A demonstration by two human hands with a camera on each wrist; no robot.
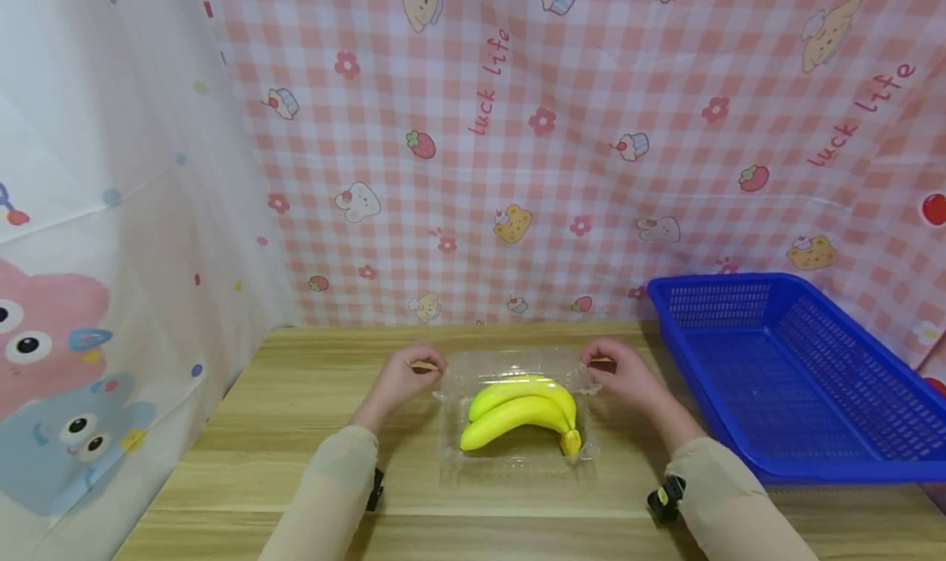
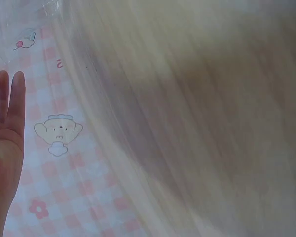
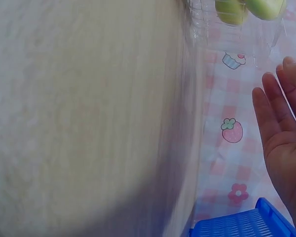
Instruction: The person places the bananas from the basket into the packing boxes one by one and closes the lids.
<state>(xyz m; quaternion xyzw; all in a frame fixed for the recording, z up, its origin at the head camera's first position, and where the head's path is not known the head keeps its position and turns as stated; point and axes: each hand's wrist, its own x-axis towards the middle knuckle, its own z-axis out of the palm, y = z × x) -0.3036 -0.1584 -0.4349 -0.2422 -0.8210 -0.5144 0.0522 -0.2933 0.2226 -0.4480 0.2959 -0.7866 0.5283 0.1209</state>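
Observation:
A clear plastic clamshell box (image 1: 517, 461) sits on the table with yellow bananas (image 1: 517, 417) inside, their stem end at the front right. Its see-through lid (image 1: 510, 364) is raised along the back. My left hand (image 1: 399, 378) pinches the lid's left edge between thumb and forefinger, and my right hand (image 1: 628, 376) pinches the right edge the same way. In the left wrist view, other fingers (image 2: 16, 103) of that hand extend straight. The right wrist view has the right hand (image 3: 286, 143) beside the box, with bananas showing through the plastic.
A blue plastic basket (image 1: 709, 413) with mesh sides stands at the right, close to the right forearm. The wood-grain table (image 1: 296, 413) ends at a pink checked cloth (image 1: 458, 183) behind. A white patterned cloth (image 1: 148, 216) hangs at the left.

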